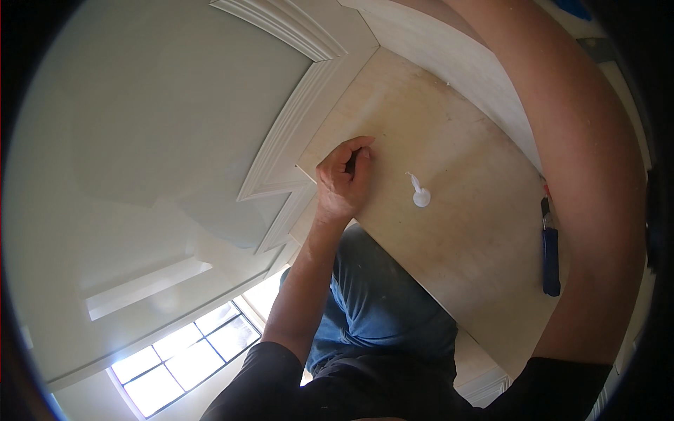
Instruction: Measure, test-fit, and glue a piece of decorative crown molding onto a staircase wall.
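Observation:
My left hand is curled into a loose fist over the left side of a pale wooden board. Its thumb and forefinger bend toward each other around a dark hollow, and no object shows in it. To the right of this hand, a small white plastic nozzle with a rounded base and a thin, ragged tip lies on the board. My right forearm reaches up along the right side and out past the top edge, so my right hand is out of sight. Beside that arm lies a hand tool with a dark blue handle.
A white moulded panel fills the left side, its frame edge close to my left hand. A pale upright board borders the far side of the wooden one. My jeans-clad leg is against the near edge. A bright window is at lower left.

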### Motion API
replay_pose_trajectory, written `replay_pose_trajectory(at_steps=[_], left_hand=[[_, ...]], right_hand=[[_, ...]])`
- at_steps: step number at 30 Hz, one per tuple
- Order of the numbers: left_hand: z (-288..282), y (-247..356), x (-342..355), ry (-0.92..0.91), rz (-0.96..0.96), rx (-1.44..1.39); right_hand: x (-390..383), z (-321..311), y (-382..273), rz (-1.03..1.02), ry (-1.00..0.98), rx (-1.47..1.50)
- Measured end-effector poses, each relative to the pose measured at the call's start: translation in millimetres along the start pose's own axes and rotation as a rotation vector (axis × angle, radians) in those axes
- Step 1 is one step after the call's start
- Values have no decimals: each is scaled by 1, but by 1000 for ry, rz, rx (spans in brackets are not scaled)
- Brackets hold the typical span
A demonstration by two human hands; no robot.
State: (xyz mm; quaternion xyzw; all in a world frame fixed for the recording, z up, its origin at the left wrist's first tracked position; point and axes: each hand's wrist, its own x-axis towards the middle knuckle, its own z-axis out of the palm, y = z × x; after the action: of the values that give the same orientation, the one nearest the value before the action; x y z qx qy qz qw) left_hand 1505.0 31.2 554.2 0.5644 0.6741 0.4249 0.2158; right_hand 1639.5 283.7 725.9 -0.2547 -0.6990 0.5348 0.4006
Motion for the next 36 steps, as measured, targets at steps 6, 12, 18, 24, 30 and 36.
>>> replay_pose_trajectory(at_steps=[6, 12, 18, 24, 30, 36], left_hand=[[0, -1, 0, 3, -3, -3], [-2, 0, 0, -15, -3, 9], [0, -1, -1, -28, -9, -13], [-4, -5, 0, -34, -3, -3], [1, -5, -2, -40, -15, -22], [-7, -6, 1, -15, -2, 7]], right_hand=[[-3, 0, 0, -1, 4, -19], [-2, 1, -1, 12, 4, -13], [-3, 2, -1, 32, 38, -6], [-2, 3, -3, 26, 12, -42], [3, 1, -2, 86, 0, -84], [1, 8, -2, -20, 30, -43]])
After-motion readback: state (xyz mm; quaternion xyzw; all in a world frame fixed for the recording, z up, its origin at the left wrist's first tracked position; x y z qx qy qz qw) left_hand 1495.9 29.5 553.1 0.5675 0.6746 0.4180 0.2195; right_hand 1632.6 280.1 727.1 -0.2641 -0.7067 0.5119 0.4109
